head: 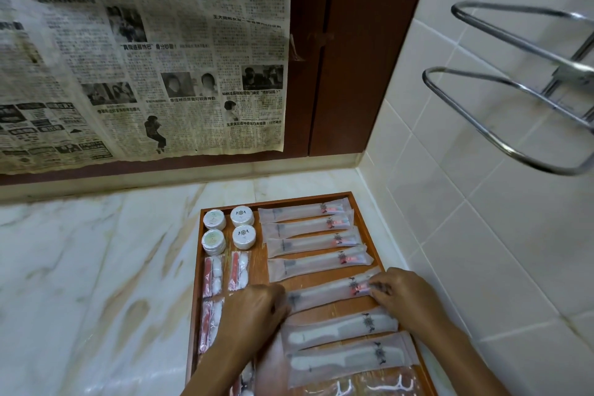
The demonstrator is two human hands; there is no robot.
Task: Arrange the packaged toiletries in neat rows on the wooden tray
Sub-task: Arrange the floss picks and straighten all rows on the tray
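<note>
Both of my forearms reach in from the lower edge of the view over the wooden tray [194, 325], which sits on a marble counter [96, 267] in the corner against a tiled wall [482, 235]. My left hand [254, 315] lies knuckles up with the fingers curled down onto the left end of one long toothbrush packet [324, 294]; my right hand [403, 297] meets the packet's right end, its fingertips [376, 289] bent and pinching the wrapper near the red print. This packet lies tilted, its right end farther from me than its left, between the four toothbrush packets [308, 236] stacked in a column beyond it and the two comb packets [340, 328] on my side of it. A packet of floss picks [369, 386] lies at the near right of the tray, cut by the frame. At the far left of the tray stand four round white soap packs [229, 228] in a two-by-two block, and nearer me lie clear sachets with pink and white contents [225, 273], two side by side and one more at the left rim below them. Behind the counter, yellowed newspaper [144, 58] covers a dark wooden panel [353, 42]. A chrome wire rack [514, 90] juts from the wall at right.
</note>
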